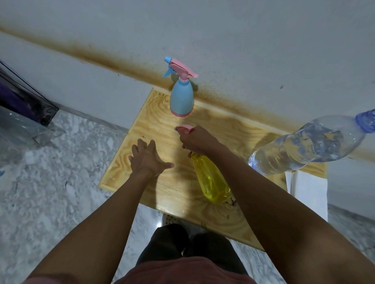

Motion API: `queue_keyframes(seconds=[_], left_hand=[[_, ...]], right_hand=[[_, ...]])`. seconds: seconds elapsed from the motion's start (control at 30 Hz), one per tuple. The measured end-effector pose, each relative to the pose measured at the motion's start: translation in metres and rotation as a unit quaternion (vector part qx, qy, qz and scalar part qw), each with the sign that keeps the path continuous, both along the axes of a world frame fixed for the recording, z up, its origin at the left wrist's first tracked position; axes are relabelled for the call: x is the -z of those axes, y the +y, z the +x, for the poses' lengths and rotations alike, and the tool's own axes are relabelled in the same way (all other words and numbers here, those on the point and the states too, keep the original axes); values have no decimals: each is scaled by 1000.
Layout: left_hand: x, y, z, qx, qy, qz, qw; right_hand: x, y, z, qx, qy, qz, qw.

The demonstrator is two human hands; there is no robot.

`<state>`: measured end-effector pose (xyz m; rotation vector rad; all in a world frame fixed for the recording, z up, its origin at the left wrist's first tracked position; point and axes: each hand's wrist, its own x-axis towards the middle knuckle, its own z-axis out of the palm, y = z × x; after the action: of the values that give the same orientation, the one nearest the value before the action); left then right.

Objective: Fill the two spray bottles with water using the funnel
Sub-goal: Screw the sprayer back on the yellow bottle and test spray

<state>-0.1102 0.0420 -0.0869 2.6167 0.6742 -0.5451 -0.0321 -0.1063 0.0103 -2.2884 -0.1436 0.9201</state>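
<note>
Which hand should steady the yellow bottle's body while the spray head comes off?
Left. The left hand is open and free over the wooden table, beside the yellow spray bottle. The right hand is already closed on its pink spray head.

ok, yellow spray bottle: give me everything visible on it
The yellow spray bottle is translucent yellow plastic with a faceted body, standing on the wooden table near its front edge. No water shows inside. Its pink trigger head is still on, gripped by the right hand. The left hand hovers beside it, not touching.
</note>
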Motion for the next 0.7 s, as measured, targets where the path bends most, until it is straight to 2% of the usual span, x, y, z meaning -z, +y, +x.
queue_keyframes(seconds=[0.3,0.4,0.5,0.6,0.7], left_hand=[[1,1,-1,10,-4,11,1000],[-4,2,1,8,2,-18,1000],[-20,4,5,80,-2,-143,987],[-53,-9,-1,182,28,-310,933],[-71,-39,-5,184,-19,-370,910]], right_hand=[[-2,-13,-12,40,-36,22,998],[-8,-22,-21,63,-57,77,993],[-22,-35,-30,96,-93,152,979],[-37,-47,-39,124,-140,252,950],[-45,-53,-39,121,-182,291,931]])
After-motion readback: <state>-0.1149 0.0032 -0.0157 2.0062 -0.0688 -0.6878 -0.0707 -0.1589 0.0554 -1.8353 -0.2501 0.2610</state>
